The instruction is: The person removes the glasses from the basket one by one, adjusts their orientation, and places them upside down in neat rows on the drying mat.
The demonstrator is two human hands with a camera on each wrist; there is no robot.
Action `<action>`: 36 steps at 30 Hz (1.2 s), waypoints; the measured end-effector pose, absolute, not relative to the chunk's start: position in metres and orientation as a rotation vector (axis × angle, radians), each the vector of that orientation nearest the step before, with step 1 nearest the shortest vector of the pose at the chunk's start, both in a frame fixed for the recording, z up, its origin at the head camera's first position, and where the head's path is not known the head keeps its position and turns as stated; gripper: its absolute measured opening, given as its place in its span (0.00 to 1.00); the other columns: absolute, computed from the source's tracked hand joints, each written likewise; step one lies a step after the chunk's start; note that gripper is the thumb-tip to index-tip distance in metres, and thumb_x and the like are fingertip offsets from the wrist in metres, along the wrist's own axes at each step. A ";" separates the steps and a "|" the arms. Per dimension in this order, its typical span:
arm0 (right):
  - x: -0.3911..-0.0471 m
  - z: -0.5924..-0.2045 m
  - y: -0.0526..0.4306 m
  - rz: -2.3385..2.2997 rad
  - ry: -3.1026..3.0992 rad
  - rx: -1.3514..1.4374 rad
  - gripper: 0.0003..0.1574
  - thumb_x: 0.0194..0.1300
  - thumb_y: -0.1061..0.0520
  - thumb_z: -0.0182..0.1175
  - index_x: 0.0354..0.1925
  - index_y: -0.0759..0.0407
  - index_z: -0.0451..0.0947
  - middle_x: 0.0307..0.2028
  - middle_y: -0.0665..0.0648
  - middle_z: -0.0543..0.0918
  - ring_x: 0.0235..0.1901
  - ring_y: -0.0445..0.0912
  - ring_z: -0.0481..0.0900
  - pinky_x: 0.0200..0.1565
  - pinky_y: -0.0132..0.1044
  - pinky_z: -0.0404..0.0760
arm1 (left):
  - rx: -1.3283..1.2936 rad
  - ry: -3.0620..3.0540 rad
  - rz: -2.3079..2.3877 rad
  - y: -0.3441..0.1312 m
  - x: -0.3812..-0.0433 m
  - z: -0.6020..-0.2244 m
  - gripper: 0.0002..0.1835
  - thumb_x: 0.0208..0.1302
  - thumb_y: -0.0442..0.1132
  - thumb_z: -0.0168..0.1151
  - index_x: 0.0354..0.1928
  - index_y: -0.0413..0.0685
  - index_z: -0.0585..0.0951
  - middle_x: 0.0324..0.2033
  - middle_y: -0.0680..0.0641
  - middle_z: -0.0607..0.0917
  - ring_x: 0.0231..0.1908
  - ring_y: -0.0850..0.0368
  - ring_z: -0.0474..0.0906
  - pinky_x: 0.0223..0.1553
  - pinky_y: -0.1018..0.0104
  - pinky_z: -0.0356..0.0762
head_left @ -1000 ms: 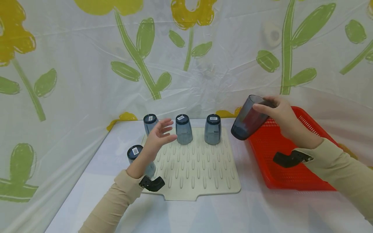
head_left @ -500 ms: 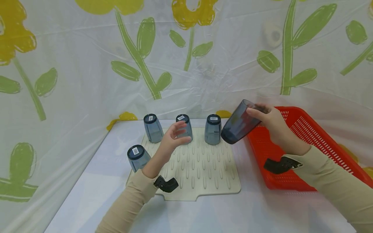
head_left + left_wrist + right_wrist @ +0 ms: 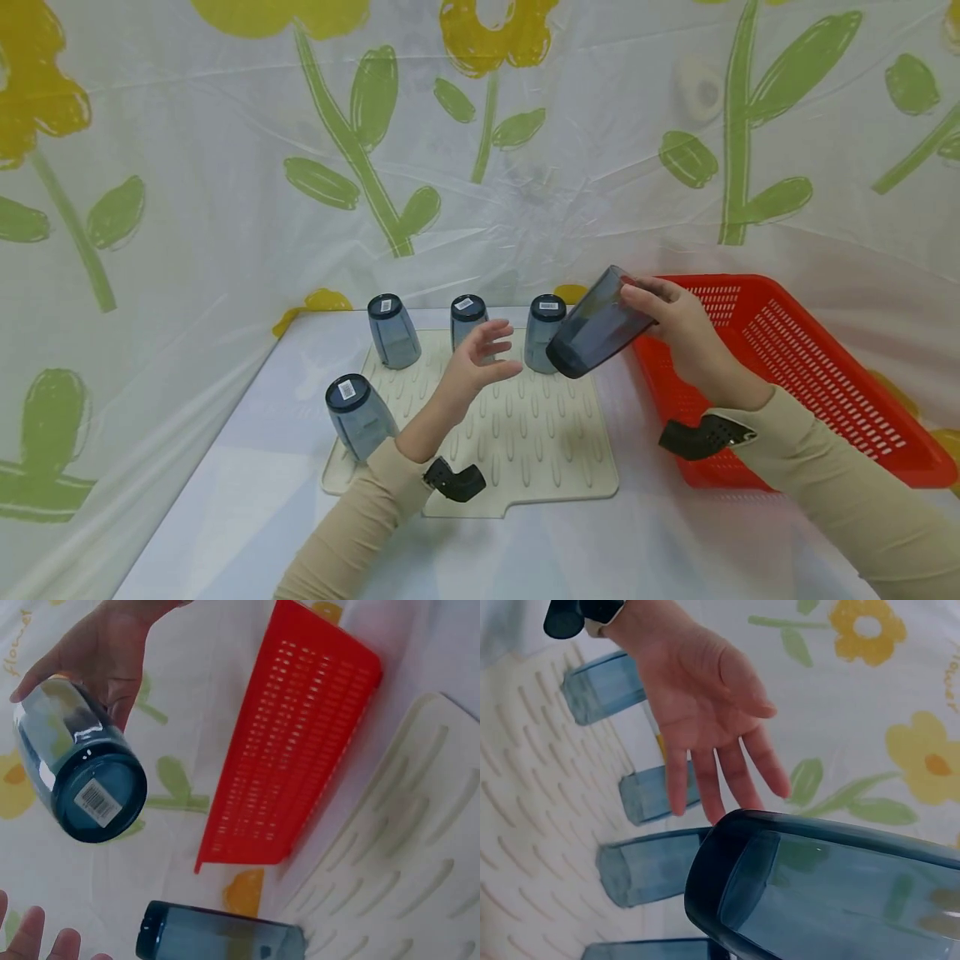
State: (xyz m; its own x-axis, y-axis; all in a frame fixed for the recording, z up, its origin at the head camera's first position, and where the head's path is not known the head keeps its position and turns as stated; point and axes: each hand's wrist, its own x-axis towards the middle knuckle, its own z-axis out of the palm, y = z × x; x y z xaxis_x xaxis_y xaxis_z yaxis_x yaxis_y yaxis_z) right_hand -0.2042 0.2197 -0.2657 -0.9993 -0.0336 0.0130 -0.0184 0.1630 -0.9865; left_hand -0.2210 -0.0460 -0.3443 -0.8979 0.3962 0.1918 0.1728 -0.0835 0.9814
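Note:
My right hand (image 3: 686,342) grips a smoky-blue tumbler (image 3: 600,325) near its mouth. The tumbler tilts in the air, its thick base pointing down and left, with a barcode label on that base (image 3: 97,802) in the left wrist view. My left hand (image 3: 476,367), fingers spread and holding nothing, hovers over the cream ribbed mat (image 3: 525,458), left of the held tumbler. Upside down on the mat's back row stand three similar tumblers: a left one (image 3: 393,337), a middle one (image 3: 467,312) partly behind my left hand, and a right one (image 3: 542,342). Another tumbler (image 3: 360,417) stands at front left.
A red perforated basket (image 3: 825,383) sits right of the mat, beneath my right forearm. Behind the white table hangs a flower-printed sheet (image 3: 562,167). Each wrist wears a black camera mount (image 3: 453,481).
My right hand has carried the tumbler left and lower, from beside the basket toward the right rear tumbler. My left hand has moved right across the mat, uncovering the left tumblers.

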 end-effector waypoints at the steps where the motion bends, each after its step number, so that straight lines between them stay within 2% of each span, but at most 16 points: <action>1: -0.204 -0.267 0.219 -2.030 2.380 -0.047 0.38 0.64 0.42 0.52 0.62 0.62 0.57 0.42 0.45 0.71 0.44 0.41 0.68 0.52 0.39 0.64 | 0.629 2.012 2.111 -0.044 -0.220 -0.344 0.41 0.49 0.48 0.69 0.64 0.43 0.62 0.62 0.41 0.66 0.61 0.45 0.62 0.59 0.53 0.65; 5: -0.202 -0.270 0.217 -2.095 2.318 -0.030 0.29 0.64 0.42 0.52 0.55 0.57 0.63 0.39 0.44 0.74 0.42 0.40 0.70 0.52 0.38 0.64 | 0.625 1.992 2.112 -0.037 -0.219 -0.344 0.38 0.52 0.43 0.67 0.64 0.43 0.62 0.62 0.41 0.66 0.61 0.44 0.62 0.57 0.53 0.68; 12: -0.200 -0.277 0.213 -2.261 2.140 -0.061 0.10 0.64 0.45 0.53 0.40 0.48 0.72 0.31 0.42 0.78 0.36 0.39 0.74 0.51 0.38 0.62 | 0.643 1.922 2.116 -0.026 -0.218 -0.348 0.39 0.52 0.43 0.67 0.64 0.42 0.62 0.62 0.39 0.65 0.60 0.44 0.63 0.56 0.55 0.69; 18: -0.199 -0.281 0.208 -2.324 2.050 -0.097 0.10 0.65 0.45 0.52 0.31 0.44 0.77 0.28 0.41 0.80 0.35 0.39 0.75 0.52 0.44 0.59 | 0.640 1.882 2.120 -0.019 -0.218 -0.351 0.42 0.51 0.45 0.68 0.65 0.39 0.60 0.62 0.41 0.65 0.58 0.49 0.64 0.53 0.58 0.70; 20: -0.199 -0.282 0.207 -2.343 2.018 -0.091 0.11 0.65 0.45 0.52 0.31 0.44 0.77 0.29 0.42 0.80 0.35 0.39 0.75 0.52 0.44 0.60 | 0.643 1.869 2.126 -0.017 -0.217 -0.352 0.42 0.50 0.46 0.68 0.65 0.39 0.60 0.61 0.41 0.66 0.56 0.51 0.66 0.51 0.60 0.71; 24: -0.199 -0.284 0.205 -2.420 1.908 -0.074 0.10 0.66 0.47 0.52 0.31 0.45 0.78 0.30 0.42 0.81 0.35 0.38 0.76 0.49 0.39 0.68 | 0.639 1.846 2.149 -0.012 -0.216 -0.353 0.45 0.46 0.51 0.71 0.64 0.41 0.62 0.59 0.41 0.67 0.51 0.56 0.68 0.47 0.66 0.72; 28: -0.198 -0.285 0.202 -2.466 1.836 -0.031 0.07 0.65 0.47 0.53 0.36 0.46 0.76 0.33 0.42 0.80 0.37 0.38 0.76 0.46 0.36 0.72 | 0.645 1.823 2.189 -0.009 -0.215 -0.354 0.49 0.41 0.56 0.72 0.64 0.43 0.62 0.57 0.42 0.67 0.49 0.58 0.69 0.45 0.67 0.73; 30: -0.198 -0.286 0.201 -2.480 1.813 0.000 0.08 0.65 0.46 0.54 0.39 0.47 0.74 0.35 0.43 0.79 0.38 0.39 0.75 0.45 0.35 0.72 | 0.649 1.805 2.218 -0.007 -0.214 -0.355 0.48 0.43 0.54 0.72 0.64 0.44 0.61 0.57 0.42 0.67 0.49 0.58 0.69 0.45 0.68 0.73; 33: -0.197 -0.288 0.198 -2.486 1.789 0.022 0.13 0.65 0.45 0.53 0.45 0.47 0.70 0.40 0.44 0.77 0.43 0.41 0.72 0.48 0.36 0.70 | 0.652 1.775 2.269 -0.005 -0.213 -0.357 0.44 0.47 0.46 0.72 0.64 0.44 0.61 0.58 0.42 0.67 0.50 0.56 0.69 0.44 0.69 0.74; 36: -0.196 -0.289 0.196 -2.481 1.762 0.033 0.18 0.65 0.43 0.52 0.51 0.45 0.66 0.46 0.46 0.73 0.49 0.43 0.68 0.52 0.38 0.65 | 0.655 1.741 2.322 -0.002 -0.212 -0.358 0.44 0.47 0.42 0.72 0.65 0.45 0.59 0.60 0.42 0.65 0.52 0.55 0.68 0.45 0.70 0.74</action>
State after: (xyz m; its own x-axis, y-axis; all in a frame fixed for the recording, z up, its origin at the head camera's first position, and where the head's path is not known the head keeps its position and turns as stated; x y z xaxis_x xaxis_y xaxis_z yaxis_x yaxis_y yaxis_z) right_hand -0.1961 0.1959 -0.2889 -0.9949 -0.0679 -0.0749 0.0931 -0.3263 -0.9407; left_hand -0.2120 -0.0023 -0.3579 -0.8900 0.3851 0.2441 0.1264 -0.3059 0.9436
